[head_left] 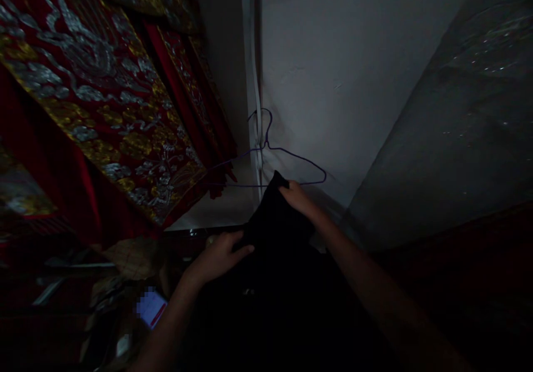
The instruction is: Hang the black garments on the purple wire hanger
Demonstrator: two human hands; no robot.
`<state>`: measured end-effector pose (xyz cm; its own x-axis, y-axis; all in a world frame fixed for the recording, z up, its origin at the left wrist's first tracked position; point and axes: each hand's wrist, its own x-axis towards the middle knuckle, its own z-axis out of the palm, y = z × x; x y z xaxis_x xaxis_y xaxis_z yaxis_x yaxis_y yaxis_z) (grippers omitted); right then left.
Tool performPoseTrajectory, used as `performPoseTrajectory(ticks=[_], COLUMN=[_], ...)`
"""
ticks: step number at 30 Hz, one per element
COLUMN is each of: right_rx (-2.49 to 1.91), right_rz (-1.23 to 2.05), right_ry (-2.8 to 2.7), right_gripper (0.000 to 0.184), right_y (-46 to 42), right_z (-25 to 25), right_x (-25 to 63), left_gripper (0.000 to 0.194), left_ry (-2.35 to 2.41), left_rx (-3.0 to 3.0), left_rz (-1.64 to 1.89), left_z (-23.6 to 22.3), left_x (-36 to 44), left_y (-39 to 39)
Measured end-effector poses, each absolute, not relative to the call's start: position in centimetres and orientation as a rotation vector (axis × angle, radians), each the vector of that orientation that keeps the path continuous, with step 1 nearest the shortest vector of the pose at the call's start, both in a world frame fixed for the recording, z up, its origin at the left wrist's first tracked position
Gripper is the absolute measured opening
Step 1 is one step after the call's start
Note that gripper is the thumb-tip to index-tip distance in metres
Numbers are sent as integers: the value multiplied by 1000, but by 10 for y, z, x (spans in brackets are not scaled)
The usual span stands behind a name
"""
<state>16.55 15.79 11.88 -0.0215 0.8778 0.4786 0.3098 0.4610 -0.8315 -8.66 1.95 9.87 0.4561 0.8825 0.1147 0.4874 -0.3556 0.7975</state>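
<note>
Both hands (222,255) grip the black cloth's (277,216) edges below the hanger (291,152)

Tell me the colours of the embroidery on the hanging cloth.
Silver and gold embroidery, best seen in the head view.

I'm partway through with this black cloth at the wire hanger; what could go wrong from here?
The black cloth crosses the hanger's lower bar in view, so it might snag there. The hanger's other end overlaps the embroidered red cloth and could catch its trim. In this dimness, the left hand's grip is hard to judge; it may slip.
</note>
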Motion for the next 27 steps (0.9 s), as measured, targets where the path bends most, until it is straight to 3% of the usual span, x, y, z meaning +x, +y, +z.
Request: performPoseTrajectory(ticks=[4, 8, 12, 17, 20, 25, 27], right_rx=[-1186, -1347, -1381, -1239, -1096, -1036, -1073], right_rz=[614, 473, 462, 583, 615, 334, 405], right_ry=[-1573, -1537, -1546, -1575, -1643, -1321, -1238], right_gripper=[16, 22, 30, 29, 22, 59, 58], right_y=[149, 128, 114, 96, 85, 83, 88], right_z=[113, 132, 143, 131, 123, 137, 151], right_x=[193, 231, 237, 208, 198, 239, 271], left_gripper=[15, 24, 26, 16, 33, 34, 34], left_ry=[1361, 1539, 1565, 1221, 1178, 1321, 1375], left_rx=[1993, 2041, 2366, 2428, 2408, 2491, 2526], left_rz=[563, 418, 751, 1143, 1251, 1159, 1142], left_z=[96, 122, 168, 200, 203, 203, 207], left_x=[-129, -156, -152, -111, -89, -94, -104], left_y=[32, 47, 60, 76, 88, 101, 104])
